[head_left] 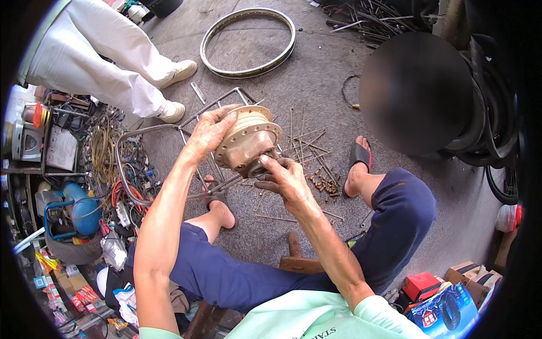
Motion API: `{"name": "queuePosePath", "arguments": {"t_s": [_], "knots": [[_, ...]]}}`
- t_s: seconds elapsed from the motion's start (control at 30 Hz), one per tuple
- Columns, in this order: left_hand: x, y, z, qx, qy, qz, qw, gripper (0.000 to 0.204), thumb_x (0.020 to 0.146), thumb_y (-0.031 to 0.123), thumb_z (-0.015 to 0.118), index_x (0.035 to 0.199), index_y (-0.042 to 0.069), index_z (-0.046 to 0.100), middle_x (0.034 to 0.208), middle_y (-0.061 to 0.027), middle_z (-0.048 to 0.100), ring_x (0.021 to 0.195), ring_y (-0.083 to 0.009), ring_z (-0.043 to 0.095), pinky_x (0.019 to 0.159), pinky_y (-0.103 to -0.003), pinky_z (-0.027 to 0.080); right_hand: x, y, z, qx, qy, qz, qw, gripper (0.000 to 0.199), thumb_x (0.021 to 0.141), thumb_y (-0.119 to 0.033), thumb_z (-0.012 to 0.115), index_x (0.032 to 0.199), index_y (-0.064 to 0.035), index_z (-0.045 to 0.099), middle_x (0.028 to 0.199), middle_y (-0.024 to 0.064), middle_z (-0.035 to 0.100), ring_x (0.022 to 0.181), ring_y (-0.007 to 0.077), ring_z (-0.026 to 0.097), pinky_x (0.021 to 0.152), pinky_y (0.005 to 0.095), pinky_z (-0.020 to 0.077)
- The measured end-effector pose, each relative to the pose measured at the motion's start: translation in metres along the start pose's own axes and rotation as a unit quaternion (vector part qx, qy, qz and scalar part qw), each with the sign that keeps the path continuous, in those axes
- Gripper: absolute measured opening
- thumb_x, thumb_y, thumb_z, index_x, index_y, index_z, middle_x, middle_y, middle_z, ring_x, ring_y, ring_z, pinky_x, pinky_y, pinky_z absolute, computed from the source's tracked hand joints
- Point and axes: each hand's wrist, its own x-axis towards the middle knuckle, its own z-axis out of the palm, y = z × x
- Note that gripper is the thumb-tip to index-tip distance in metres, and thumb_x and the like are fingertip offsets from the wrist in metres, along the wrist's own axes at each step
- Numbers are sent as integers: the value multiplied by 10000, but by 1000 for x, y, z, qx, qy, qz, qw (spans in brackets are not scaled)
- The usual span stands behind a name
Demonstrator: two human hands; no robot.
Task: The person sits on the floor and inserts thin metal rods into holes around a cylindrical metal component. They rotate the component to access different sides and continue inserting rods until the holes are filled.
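A dirt-stained metal wheel hub (pixel 241 146) with holed flanges is held up in front of me, tilted, above a metal tube frame. My left hand (pixel 210 134) is closed round its upper left side, with the thumb over the flange. My right hand (pixel 287 182) is at the hub's lower end, fingers bent round a dark ring-shaped part (pixel 257 170) there. Whether that ring is loose or fixed to the hub I cannot tell. Beyond the hub, loose spokes (pixel 307 141) and a small heap of brass-coloured spoke nipples (pixel 323 185) lie on the ground.
A bare wheel rim (pixel 244 74) lies farther off. The bent tube frame (pixel 118 161) stands at left, near a standing person in white trousers (pixel 107 51). Cables and tools (pixel 104 150) crowd the left side; black tyres (pixel 491 113) hang at right. Boxes (pixel 420 286) sit at lower right.
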Motion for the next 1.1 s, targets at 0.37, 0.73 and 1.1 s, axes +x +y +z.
{"name": "queuePosePath", "arguments": {"t_s": [0.37, 0.73, 1.1], "knots": [[23, -1, -13, -38, 57, -48, 997, 352, 961, 232, 601, 1220, -5, 636, 1061, -97, 698, 909, -136, 648, 801, -287, 536, -4, -10, 8, 155, 9, 26, 988, 523, 901, -188, 684, 1209, 130, 405, 1056, 202, 602, 957, 274, 681, 852, 369, 600], [-38, 28, 24, 5, -46, -34, 998, 530, 784, 177, 817, 1234, -31, 627, 1100, -113, 694, 961, -153, 642, 878, -301, 515, -2, 10, -26, 85, 49, 87, 991, 615, 937, -563, 546, 1201, -8, 569, 998, 139, 675, 862, 237, 702, 731, 369, 610], [-73, 39, 84, 248, 30, 113, 962, 425, 730, 27, 646, 1151, -28, 620, 911, -260, 667, 887, -388, 678, 800, -431, 540, 16, 46, -62, 155, 34, 78, 984, 441, 946, -448, 557, 1180, -79, 623, 996, 29, 670, 730, 131, 625, 727, 295, 521]]}}
